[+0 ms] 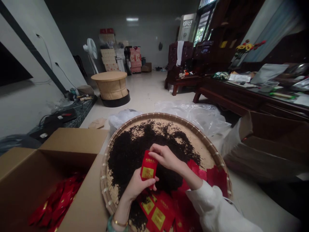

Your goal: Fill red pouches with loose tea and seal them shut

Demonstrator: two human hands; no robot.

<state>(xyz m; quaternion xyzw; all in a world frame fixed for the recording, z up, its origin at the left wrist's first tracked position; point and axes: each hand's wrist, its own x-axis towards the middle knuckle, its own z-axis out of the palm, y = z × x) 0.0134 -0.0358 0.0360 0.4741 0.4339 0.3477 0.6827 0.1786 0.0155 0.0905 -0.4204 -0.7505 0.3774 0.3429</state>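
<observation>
A red packet (pixel 148 165) with gold lettering and a gold panel stands upright over the round bamboo tray (pixel 209 141). My left hand (pixel 141 184) grips its lower part, thumb in front and fingers round the side. At the packet's top right corner, my right hand (pixel 164 157) has its thumb and fingers pinched on the edge. Dark loose tea leaves (pixel 125 151) cover much of the tray beneath. Several more red packets (pixel 162 209) lie flat in the near part of the tray, below my hands; others are partly hidden under my right arm.
An open cardboard box (pixel 84 196) holding several red packets (pixel 59 201) stands at the left. Clear plastic sheeting (pixel 193 114) lies beyond the tray. To the right are another open box (pixel 267 145) and a long dark wooden table (pixel 227 93). A round drum-like stool (pixel 111 87) stands farther back.
</observation>
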